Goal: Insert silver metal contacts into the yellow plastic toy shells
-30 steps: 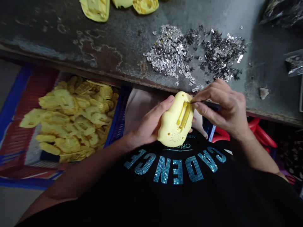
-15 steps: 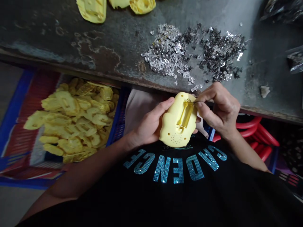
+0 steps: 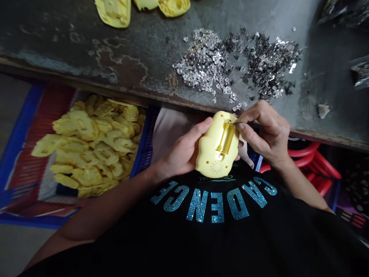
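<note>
Yellow plastic toy shell [image 3: 217, 144] — back face up, cradled in the left hand [image 3: 184, 148] just above a black T-shirt [image 3: 207, 206] with teal rhinestone lettering, a narrow ribbed compartment [image 3: 227, 138] and a cluster of small speaker holes [image 3: 216, 167] in plain view. Left thumb [image 3: 201, 129] laid along the shell's edge, left fingers [image 3: 238, 157] curled beneath, tips showing on the far side. Right hand [image 3: 266, 134] just beside the shell's upper corner, right fingers [image 3: 248, 140] pressed together, thumb and forefinger pinching a thin sliver of metal [image 3: 238, 123] — its end at the top of the compartment, exact kind too fine to tell.

Beyond the hands, a worn, stained tabletop [image 3: 86, 65] carrying two heaps of small metal stampings, one bright [image 3: 204, 61], one darker [image 3: 271, 65], with more yellow shells [image 3: 115, 11] along the top edge of the view. Below its edge at left, a blue-rimmed crate [image 3: 143, 154] heaped with yellow shells [image 3: 92, 142]; at lower right, curved red plastic pieces [image 3: 314, 161].
</note>
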The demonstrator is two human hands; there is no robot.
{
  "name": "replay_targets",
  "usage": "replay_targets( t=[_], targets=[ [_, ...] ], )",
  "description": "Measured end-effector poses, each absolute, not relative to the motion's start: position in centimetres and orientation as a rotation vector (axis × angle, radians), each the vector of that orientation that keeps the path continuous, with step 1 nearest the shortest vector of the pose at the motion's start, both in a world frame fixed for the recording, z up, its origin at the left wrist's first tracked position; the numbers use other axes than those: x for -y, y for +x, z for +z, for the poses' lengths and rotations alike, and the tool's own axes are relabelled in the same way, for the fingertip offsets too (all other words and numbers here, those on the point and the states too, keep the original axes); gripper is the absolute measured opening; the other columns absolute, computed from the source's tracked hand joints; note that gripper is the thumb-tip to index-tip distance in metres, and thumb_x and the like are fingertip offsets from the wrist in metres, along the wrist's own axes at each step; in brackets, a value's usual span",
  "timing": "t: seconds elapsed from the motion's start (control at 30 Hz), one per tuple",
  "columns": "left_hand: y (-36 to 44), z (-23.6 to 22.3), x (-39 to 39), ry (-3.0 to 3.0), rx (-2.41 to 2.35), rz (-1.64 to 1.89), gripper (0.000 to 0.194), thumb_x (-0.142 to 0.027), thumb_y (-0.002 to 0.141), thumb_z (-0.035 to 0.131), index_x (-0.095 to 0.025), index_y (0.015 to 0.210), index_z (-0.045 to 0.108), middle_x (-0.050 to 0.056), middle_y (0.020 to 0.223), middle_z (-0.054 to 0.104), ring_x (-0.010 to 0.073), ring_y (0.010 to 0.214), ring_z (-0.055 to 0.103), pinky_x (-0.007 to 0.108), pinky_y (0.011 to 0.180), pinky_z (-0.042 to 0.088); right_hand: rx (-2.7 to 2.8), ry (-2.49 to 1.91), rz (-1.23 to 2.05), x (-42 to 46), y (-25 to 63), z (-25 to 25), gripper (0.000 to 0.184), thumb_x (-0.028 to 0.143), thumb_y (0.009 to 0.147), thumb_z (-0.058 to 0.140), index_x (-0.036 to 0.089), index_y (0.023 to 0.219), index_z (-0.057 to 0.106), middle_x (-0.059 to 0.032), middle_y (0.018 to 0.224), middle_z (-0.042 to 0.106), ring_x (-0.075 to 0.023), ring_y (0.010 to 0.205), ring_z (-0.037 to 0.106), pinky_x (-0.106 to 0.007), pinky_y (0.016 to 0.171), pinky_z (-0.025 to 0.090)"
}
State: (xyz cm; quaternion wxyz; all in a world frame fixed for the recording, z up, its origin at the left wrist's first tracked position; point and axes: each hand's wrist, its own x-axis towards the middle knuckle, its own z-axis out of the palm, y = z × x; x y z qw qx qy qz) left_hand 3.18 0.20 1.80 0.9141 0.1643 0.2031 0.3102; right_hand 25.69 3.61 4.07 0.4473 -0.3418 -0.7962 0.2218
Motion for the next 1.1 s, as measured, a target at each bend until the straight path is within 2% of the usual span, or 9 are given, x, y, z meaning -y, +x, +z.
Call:
replay_targets(
  t=[0.1,0.23,0.43,0.57,0.63,0.77,0.83,0.97,1.1],
  targets=[
    [3.4,1.9,-0.1,0.347,-0.442,0.665,0.067,-0.062,0.108,0.065,-0.018,0.158,0.066,0.014,0.119,0.090,0.0367,0.110,0.088,0.045,0.097,0.072,1.995,-0.858,0.542,-3.6,25.9,4.0,0.013,0.028,0.107,0.070,0.027,0.095,0.071,0.0015,0.083,0.073,-0.0178,0.077,0.066,-0.040,0.081,0.051],
    [3.6,2.1,-0.1,0.369,-0.460,0.665,0.067,-0.062,0.106,0.068,-0.018,0.156,0.067,0.014,0.115,0.090,0.0345,0.103,0.089,0.042,0.091,0.073,2.091,-0.872,0.518,-4.0,26.6,4.1,0.013,0.033,0.108,0.068,0.027,0.097,0.072,-0.0004,0.087,0.073,-0.0198,0.081,0.067,-0.041,0.081,0.052],
    [3.5,2.5,-0.2,0.369,-0.436,0.668,0.050,-0.061,0.107,0.069,-0.018,0.131,0.078,0.011,0.105,0.090,0.0292,0.090,0.089,0.036,0.083,0.072,2.227,-0.869,0.571,-4.9,27.7,4.9,0.017,0.039,0.110,0.069,0.027,0.101,0.075,-0.0016,0.090,0.077,-0.0207,0.084,0.072,-0.041,0.081,0.052],
    [3.3,2.4,-0.3,0.366,-0.430,0.647,0.061,-0.062,0.111,0.062,-0.017,0.151,0.071,0.013,0.105,0.090,0.0311,0.092,0.089,0.038,0.084,0.071,2.174,-0.882,0.599,-4.8,27.5,5.3,0.014,0.038,0.111,0.071,0.028,0.104,0.077,-0.0011,0.093,0.081,-0.0209,0.085,0.074,-0.041,0.079,0.055],
    [3.2,2.3,-0.4,0.342,-0.432,0.636,0.062,-0.063,0.111,0.061,-0.017,0.152,0.070,0.013,0.106,0.090,0.0326,0.096,0.090,0.039,0.084,0.071,2.135,-0.904,0.576,-4.5,27.4,5.4,0.013,0.037,0.111,0.070,0.030,0.106,0.079,-0.0014,0.096,0.082,-0.0217,0.086,0.075,-0.043,0.081,0.056],
    [3.3,2.1,-0.3,0.331,-0.444,0.650,0.055,-0.060,0.108,0.066,-0.017,0.141,0.074,0.012,0.106,0.090,0.0326,0.093,0.090,0.039,0.083,0.073,2.189,-0.850,0.381,-4.0,27.3,5.1,0.011,0.033,0.108,0.072,0.031,0.114,0.080,-0.0040,0.104,0.081,-0.0239,0.091,0.074,-0.046,0.083,0.054],
    [3.6,2.2,-0.1,0.329,-0.457,0.690,0.057,-0.058,0.108,0.067,-0.017,0.147,0.072,0.011,0.107,0.090,0.0324,0.096,0.090,0.041,0.088,0.073,2.245,-0.791,0.160,-3.9,27.4,4.7,0.013,0.031,0.107,0.073,0.028,0.117,0.081,-0.0051,0.104,0.081,-0.0234,0.088,0.070,-0.046,0.080,0.048],
    [4.0,2.4,0.2,0.297,-0.513,0.771,0.064,-0.059,0.111,0.063,-0.019,0.160,0.065,0.014,0.124,0.088,0.0354,0.118,0.086,0.045,0.102,0.070,2.245,-0.686,-0.228,-3.5,27.3,3.9,0.023,0.033,0.109,0.071,0.022,0.126,0.082,-0.0045,0.106,0.083,-0.0221,0.084,0.063,-0.045,0.076,0.040],
    [4.2,2.5,0.5,0.301,-0.545,0.823,0.064,-0.058,0.108,0.069,-0.020,0.160,0.066,0.013,0.129,0.087,0.0355,0.126,0.083,0.043,0.107,0.069,2.239,-0.727,-0.222,-2.7,27.0,3.5,0.027,0.032,0.111,0.068,0.018,0.130,0.081,-0.0055,0.106,0.084,-0.0222,0.084,0.063,-0.046,0.075,0.040]
  ],
)
